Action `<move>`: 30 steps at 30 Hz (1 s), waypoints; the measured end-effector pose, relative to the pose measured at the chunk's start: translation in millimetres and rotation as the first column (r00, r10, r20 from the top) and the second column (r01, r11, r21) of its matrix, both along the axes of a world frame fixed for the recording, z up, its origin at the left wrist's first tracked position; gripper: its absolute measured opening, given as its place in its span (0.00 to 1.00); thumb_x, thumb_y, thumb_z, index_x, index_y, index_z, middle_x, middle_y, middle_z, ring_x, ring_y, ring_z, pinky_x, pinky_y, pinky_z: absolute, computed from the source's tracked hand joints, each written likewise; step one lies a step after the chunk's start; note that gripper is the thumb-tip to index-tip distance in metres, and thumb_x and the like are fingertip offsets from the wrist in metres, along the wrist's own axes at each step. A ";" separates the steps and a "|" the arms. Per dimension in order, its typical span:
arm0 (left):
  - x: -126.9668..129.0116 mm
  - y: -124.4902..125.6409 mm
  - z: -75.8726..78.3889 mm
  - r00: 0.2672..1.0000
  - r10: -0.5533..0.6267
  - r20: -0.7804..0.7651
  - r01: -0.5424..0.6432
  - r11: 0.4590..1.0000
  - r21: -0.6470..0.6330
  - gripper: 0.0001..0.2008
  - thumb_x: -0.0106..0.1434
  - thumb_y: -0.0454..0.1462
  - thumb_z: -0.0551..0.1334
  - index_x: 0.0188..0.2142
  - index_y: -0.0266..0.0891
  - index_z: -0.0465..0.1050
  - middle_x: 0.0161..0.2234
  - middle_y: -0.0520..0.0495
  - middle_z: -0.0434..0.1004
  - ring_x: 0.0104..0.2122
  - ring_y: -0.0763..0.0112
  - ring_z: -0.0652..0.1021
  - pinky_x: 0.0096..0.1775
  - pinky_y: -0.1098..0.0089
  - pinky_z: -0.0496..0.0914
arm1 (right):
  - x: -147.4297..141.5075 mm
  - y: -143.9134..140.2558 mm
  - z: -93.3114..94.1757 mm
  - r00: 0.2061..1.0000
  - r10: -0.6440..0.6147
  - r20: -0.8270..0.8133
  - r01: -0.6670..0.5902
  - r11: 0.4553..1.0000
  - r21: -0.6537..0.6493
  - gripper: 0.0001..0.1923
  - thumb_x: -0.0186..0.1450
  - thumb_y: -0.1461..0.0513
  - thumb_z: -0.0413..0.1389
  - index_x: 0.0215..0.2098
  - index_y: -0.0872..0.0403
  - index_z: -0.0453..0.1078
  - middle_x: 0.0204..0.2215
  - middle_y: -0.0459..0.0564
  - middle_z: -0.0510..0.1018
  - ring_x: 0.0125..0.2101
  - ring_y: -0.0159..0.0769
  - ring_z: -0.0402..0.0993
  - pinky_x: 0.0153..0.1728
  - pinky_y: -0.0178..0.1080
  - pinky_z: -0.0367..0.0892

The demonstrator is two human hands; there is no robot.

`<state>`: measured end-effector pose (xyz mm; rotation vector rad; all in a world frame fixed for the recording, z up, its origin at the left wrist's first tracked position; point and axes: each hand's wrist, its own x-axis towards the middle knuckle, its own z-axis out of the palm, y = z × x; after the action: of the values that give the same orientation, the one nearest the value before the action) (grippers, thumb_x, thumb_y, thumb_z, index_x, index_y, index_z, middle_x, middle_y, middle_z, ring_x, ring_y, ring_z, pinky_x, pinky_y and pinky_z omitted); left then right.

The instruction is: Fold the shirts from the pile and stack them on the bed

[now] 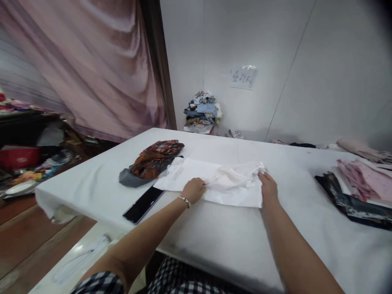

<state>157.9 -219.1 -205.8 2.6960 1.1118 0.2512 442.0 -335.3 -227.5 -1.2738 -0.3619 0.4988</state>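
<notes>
A white garment point(214, 181) lies partly folded on the white-covered table point(232, 241). My left hand point(193, 190), with a bracelet at the wrist, rests knuckles-up on the garment's near left part, its fingers curled into the cloth. My right hand point(267, 184) presses on the garment's right edge, fingertips at a bunched-up corner. Whether either hand pinches the cloth or only presses it is hard to tell.
A plaid and grey clothes pile point(151, 162) sits left of the garment, with a black phone point(143, 204) beside it. Folded pink and dark fabrics point(358, 190) lie at the right. A heap of clothes point(202, 111) stands against the far wall. Clutter point(27, 163) fills the floor left.
</notes>
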 end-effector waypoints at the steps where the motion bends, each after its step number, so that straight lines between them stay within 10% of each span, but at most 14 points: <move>1: -0.3 -3.7 -0.1 1.000 -0.011 -0.001 0.011 1.000 -0.007 0.11 0.62 0.36 0.56 0.41 0.39 0.74 0.43 0.43 0.76 0.45 0.64 0.73 0.48 0.66 0.66 | 8.1 -2.4 -0.6 0.998 -0.056 0.010 0.056 0.998 0.006 0.18 0.45 0.53 0.67 0.29 0.55 0.73 0.20 0.41 0.74 0.22 0.31 0.68 0.23 0.34 0.62; 11: -24.0 -24.0 8.0 0.987 0.032 0.157 -0.035 0.999 0.014 0.07 0.63 0.35 0.54 0.34 0.39 0.71 0.36 0.45 0.75 0.39 0.65 0.75 0.42 0.65 0.67 | 31.4 -9.3 -6.3 0.975 -0.220 -0.023 0.221 0.975 0.020 0.19 0.43 0.53 0.69 0.24 0.54 0.67 0.15 0.37 0.63 0.18 0.26 0.58 0.18 0.32 0.57; 17: -45.8 -25.6 16.5 0.776 0.176 0.606 -0.139 0.984 -0.108 0.10 0.65 0.42 0.51 0.38 0.42 0.68 0.37 0.49 0.76 0.37 0.68 0.75 0.37 0.69 0.69 | 45.7 -11.1 -7.4 0.949 -0.316 -0.022 0.316 0.942 0.109 0.13 0.49 0.57 0.65 0.25 0.53 0.67 0.21 0.39 0.70 0.24 0.28 0.67 0.24 0.32 0.65; 26: -46.9 -50.6 11.6 0.979 -0.140 0.150 0.169 0.963 -0.207 0.15 0.65 0.46 0.53 0.31 0.42 0.72 0.26 0.53 0.75 0.28 0.70 0.74 0.31 0.71 0.64 | 54.8 -13.3 -8.2 0.958 -0.265 -0.108 0.270 0.963 0.029 0.09 0.49 0.58 0.62 0.27 0.53 0.69 0.21 0.40 0.74 0.25 0.32 0.70 0.26 0.34 0.68; 30: -21.6 -54.8 15.5 0.962 -0.076 0.262 0.113 0.985 -0.130 0.15 0.65 0.47 0.53 0.42 0.42 0.72 0.39 0.48 0.79 0.37 0.67 0.77 0.40 0.67 0.70 | 48.3 -13.0 -4.4 0.995 -0.040 -0.092 0.051 0.992 0.114 0.13 0.49 0.54 0.62 0.29 0.52 0.68 0.23 0.41 0.75 0.26 0.35 0.72 0.29 0.37 0.71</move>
<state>136.4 -274.0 -190.3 2.4938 0.8869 0.4696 490.3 -348.3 -231.9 -1.1402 -0.2819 0.4875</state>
